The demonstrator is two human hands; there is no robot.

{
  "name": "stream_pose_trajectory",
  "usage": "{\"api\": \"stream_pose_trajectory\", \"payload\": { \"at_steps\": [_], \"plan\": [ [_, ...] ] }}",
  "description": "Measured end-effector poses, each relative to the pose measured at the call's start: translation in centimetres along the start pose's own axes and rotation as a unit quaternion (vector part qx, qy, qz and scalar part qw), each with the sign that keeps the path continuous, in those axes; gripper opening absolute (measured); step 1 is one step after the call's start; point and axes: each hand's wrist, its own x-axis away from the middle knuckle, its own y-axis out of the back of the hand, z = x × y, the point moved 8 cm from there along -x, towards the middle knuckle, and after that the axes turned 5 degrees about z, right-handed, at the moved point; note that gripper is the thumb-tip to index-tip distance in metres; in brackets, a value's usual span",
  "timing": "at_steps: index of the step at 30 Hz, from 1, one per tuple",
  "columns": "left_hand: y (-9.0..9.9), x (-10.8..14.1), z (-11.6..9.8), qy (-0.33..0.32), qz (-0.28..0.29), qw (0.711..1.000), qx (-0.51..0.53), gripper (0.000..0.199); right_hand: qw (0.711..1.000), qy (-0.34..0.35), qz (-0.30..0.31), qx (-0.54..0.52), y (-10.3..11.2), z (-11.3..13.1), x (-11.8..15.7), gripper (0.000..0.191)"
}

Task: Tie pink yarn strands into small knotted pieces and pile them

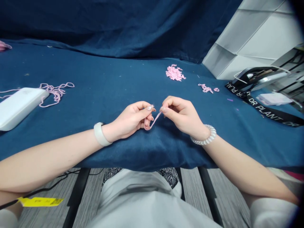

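Observation:
A short length of pink yarn (155, 121) sags in a loop between my hands, just above the front part of the blue cloth. My left hand (136, 118) pinches one part of it between thumb and fingers; the fingertips partly cover the yarn there. Thumb and forefinger of my right hand (181, 115) are closed on the yarn's other end. Farther back lies a heap of small pink yarn pieces (175, 72), with a smaller group of pieces (206, 88) to its right.
At the left, a white box-like device (22, 106) rests beside loose pink yarn strands (55, 93). A black lettered strap (268, 110) and a clear case (274, 98) lie at the right, near white panels (247, 34). Blue cloth (106, 76) covers the table.

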Motion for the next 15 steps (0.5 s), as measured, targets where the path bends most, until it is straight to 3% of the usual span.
{"api": "stream_pose_trajectory", "payload": {
  "at_steps": [7, 15],
  "plan": [
    [-0.6, -0.1, 0.7, 0.056, 0.034, 0.995, 0.078, 0.031, 0.999, 0.0, -0.014, -0.03, -0.1, -0.5, 0.1, 0.018],
    [-0.4, 0.1, 0.7, 0.079, -0.004, 0.995, 0.057, 0.019, 0.995, -0.047, -0.025, -0.088, -0.2, -1.1, 0.3, 0.021]
  ]
}}
